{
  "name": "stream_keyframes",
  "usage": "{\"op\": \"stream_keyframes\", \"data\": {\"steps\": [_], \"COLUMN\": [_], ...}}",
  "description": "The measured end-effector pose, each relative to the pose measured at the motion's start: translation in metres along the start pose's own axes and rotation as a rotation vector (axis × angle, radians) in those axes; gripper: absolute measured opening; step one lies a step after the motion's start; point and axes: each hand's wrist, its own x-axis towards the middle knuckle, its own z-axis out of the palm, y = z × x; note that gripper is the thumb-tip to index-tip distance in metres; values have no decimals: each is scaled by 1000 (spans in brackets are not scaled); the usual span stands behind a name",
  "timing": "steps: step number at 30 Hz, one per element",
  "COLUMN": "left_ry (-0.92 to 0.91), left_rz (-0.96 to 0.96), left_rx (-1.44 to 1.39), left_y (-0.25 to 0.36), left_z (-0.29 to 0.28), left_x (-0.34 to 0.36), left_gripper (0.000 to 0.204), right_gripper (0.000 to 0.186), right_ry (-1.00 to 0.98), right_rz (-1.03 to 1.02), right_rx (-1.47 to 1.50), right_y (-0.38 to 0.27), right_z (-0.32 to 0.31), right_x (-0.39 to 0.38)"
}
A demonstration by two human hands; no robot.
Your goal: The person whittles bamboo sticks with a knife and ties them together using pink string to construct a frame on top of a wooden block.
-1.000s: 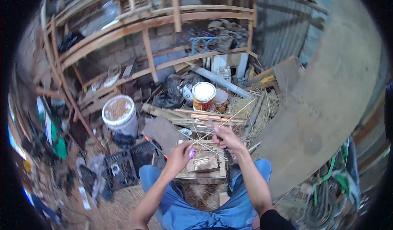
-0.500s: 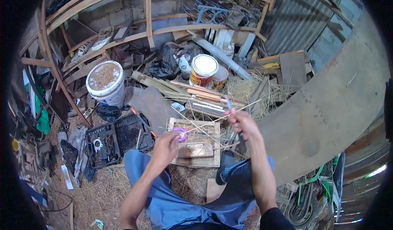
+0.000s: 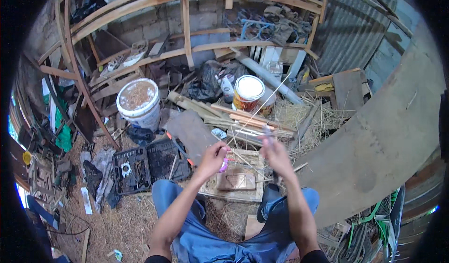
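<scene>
Between the thumb and fingers of my left hand (image 3: 213, 161) is the lower end of a thin bamboo strip (image 3: 265, 106), which slants up and away to the right. A purple ring-like thing (image 3: 223, 165) shows against the same hand; whether it is held or worn I cannot tell. My right hand (image 3: 277, 159) is closed round a knife (image 3: 266, 134), its grey blade pointing up and smeared by motion. Blade and strip are apart. Below both hands a shallow wooden frame (image 3: 234, 195) stands between my legs, with a wooden block (image 3: 237, 182) on it.
An open black tool case (image 3: 150, 162) lies at left, behind it a white bucket of shavings (image 3: 138, 101). A paint bucket (image 3: 248, 93), wood strips (image 3: 243, 118) and straw (image 3: 304, 118) lie ahead. A large board (image 3: 369, 150) leans at right; shavings cover the floor.
The bamboo strip has swung from lying across between both hands to pointing steeply up. My right hand and knife have come off it. The whole view has shifted somewhat.
</scene>
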Motion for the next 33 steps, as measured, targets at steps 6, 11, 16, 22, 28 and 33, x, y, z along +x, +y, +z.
{"op": "stream_keyframes", "data": {"steps": [6, 11, 16, 22, 28, 33], "left_ry": [-11, 37, 89, 37, 2, 14], "left_rz": [84, 257, 238, 249, 374, 377], "left_rx": [261, 302, 323, 278, 345, 422], "left_y": [3, 26, 28, 29, 25, 29], "left_z": [28, 41, 43, 40, 38, 34], "left_x": [-14, -16, -23, -28, -31, -38], "left_gripper": [16, 11, 11, 16, 15, 15], "right_gripper": [38, 38, 35, 28, 25, 21], "right_ry": [-254, -360, -413, -292, -316, -297], "right_rz": [249, 246, 355, 374, 378, 398], "right_rx": [392, 486, 685, 538, 537, 463], "right_y": [-11, -8, -10, -17, -13, -5], "right_z": [25, 21, 23, 22, 4, 7], "right_x": [-8, -4, -10, -12, -13, -14]}}
